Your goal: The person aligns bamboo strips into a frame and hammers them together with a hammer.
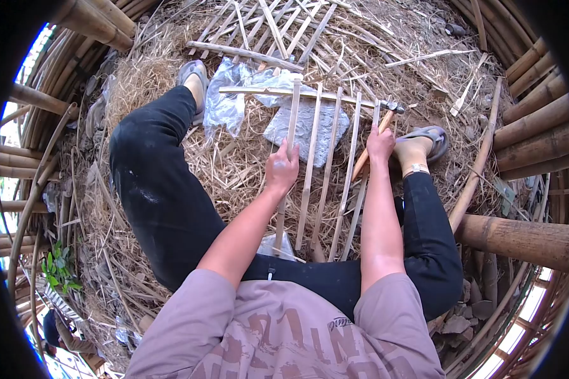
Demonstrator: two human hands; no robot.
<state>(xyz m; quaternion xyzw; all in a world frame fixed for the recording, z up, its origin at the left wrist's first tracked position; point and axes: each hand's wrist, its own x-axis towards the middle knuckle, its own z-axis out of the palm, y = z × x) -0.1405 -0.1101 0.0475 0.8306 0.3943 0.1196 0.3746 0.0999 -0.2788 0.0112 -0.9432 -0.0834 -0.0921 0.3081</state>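
My left hand (282, 167) is closed round an upright bamboo slat (294, 120), the leftmost of several side by side. The slats' far ends meet a bamboo crosspiece (253, 91). Wrapped round the wooden handle of a hammer (363, 158) is my right hand (380, 142), beside the rightmost slat; the hammer's dark head rests near the crosspiece's right end. Beneath the slats lies a flat grey stone block (316, 132). The slats' near ends reach my lap.
Clear plastic sheeting (224, 95) lies by my left foot. Beyond it are a loose bamboo stick (243, 52) and a lattice of slats (284, 25). Straw covers the ground. Thick bamboo poles (518, 242) stand at the right, with more at the left.
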